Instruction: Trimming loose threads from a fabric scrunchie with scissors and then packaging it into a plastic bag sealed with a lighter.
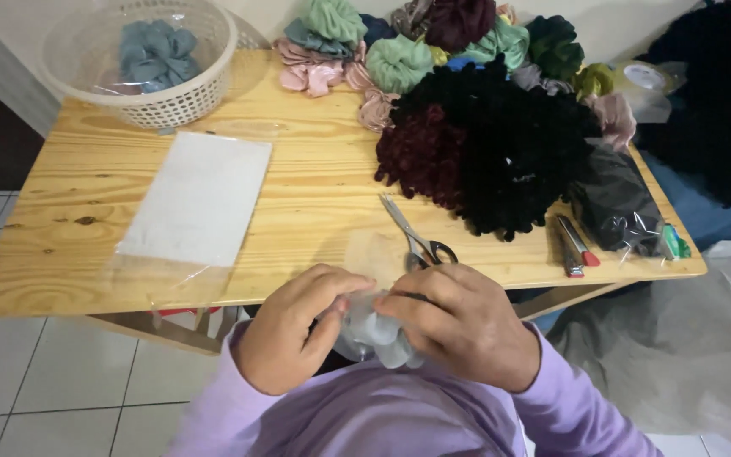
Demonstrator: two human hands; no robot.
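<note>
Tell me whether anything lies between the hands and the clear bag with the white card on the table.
Nothing visible does. Both the left hand and the right hand hold a pale grey scrunchie at the table's near edge. The clear bag lies flat, up and to the left, with only bare wood between. The scissors lie off to the right.

**Open middle lane, crowded right side and back edge**

Bare wood runs down the middle of the table [315, 195], between the clear plastic bag [196, 203] on the left and the scissors [416, 233] on the right; a hand could pass there toward the back. Back left is blocked by the white basket [150, 106]. Back edge and right half are filled by the scrunchie pile [484, 127]. Right front holds a cutter [575, 245] and a dark packet [615, 207], close together. Left front corner stays free beside the bag.
</note>
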